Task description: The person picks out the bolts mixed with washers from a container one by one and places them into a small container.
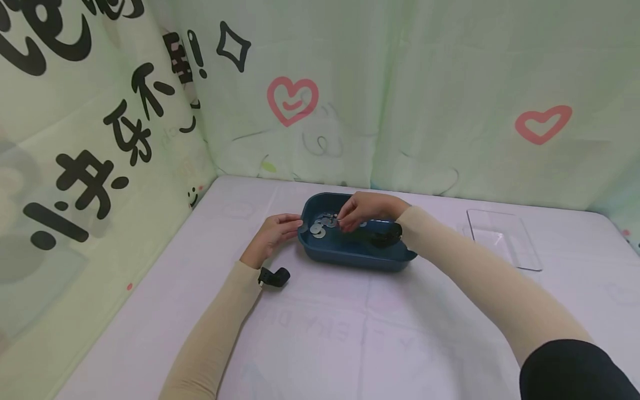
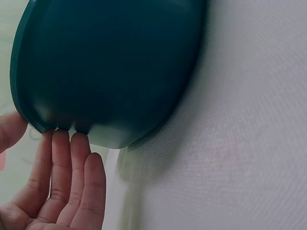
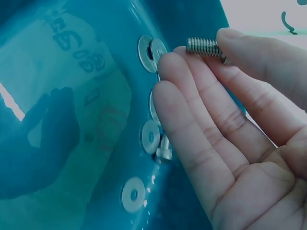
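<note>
A dark blue plastic basin (image 1: 357,259) stands on the table with several flat metal washers (image 1: 317,228) inside, near its left end. My left hand (image 1: 274,236) is at the basin's left end. In the left wrist view its nearly straight fingers (image 2: 61,167) touch the outer wall, with the thumb by the rim. Over the basin, my right hand (image 1: 367,210) pinches a threaded metal bolt (image 3: 204,46) between thumb and forefinger, and the thumb hides one end of it. Below that hand lie more washers (image 3: 133,194) and another small bolt (image 3: 164,152).
A clear, shallow plastic tray (image 1: 505,239) lies on the table to the basin's right. White cloth covers the table (image 1: 320,333). Printed curtains (image 1: 425,111) hang behind it and along the left side.
</note>
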A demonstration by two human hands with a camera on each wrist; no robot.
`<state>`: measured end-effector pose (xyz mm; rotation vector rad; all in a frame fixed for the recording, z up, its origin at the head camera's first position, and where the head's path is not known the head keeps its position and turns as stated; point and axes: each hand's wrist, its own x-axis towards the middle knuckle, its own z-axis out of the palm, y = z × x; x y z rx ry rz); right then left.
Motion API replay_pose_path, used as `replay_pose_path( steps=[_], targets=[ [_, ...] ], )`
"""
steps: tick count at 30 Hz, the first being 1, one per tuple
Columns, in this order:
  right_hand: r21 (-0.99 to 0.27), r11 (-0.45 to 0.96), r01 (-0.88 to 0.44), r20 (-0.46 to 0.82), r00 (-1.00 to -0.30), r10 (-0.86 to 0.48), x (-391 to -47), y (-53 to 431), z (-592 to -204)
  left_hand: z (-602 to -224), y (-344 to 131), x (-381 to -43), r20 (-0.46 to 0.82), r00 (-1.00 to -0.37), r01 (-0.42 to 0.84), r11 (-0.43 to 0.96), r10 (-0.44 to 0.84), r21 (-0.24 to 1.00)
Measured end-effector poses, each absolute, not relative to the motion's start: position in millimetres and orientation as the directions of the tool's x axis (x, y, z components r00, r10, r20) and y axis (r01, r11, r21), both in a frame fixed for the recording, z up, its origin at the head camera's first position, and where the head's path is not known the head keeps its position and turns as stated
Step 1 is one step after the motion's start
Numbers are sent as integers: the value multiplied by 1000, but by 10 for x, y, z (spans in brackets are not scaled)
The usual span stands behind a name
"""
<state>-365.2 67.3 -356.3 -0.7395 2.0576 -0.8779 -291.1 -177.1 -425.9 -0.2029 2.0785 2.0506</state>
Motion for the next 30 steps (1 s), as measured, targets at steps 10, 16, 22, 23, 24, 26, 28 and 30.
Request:
replay_pose_path(
  steps=[10, 16, 22, 23, 24, 26, 28, 30],
  targets=[
    [-797, 567, -205, -392, -539, -746, -3610, 1000, -3423, -4234, -1752, -2892, -260, -965, -259, 25, 43, 966],
    [-818, 546, -182, -349, -597, -722, -3573, 1203, -3323, -4232, -1759, -2884, -255, -965, -253, 30, 58, 967],
    [-863, 490, -125, -293, -666, -686, -3545, 1373, -3246, -4226, -1762, -2873, -255, -965, -254, 32, 60, 967],
    [-872, 476, -117, -284, -670, -686, -3541, 1402, -3235, -4225, -1761, -2873, -256, -965, -254, 31, 59, 967],
    [-880, 464, -108, -276, -677, -682, -3537, 1430, -3226, -4225, -1760, -2873, -255, -965, -254, 30, 59, 967],
    [-888, 445, -113, -256, -683, -684, -3527, 1487, -3206, -4223, -1757, -2872, -257, -965, -255, 28, 57, 966],
    [-896, 432, -107, -244, -694, -678, -3520, 1547, -3191, -4221, -1754, -2872, -255, -965, -254, 24, 58, 967],
    [-900, 423, -107, -232, -705, -670, -3513, 1613, -3174, -4219, -1751, -2872, -254, -965, -253, 19, 61, 967]
  ],
)
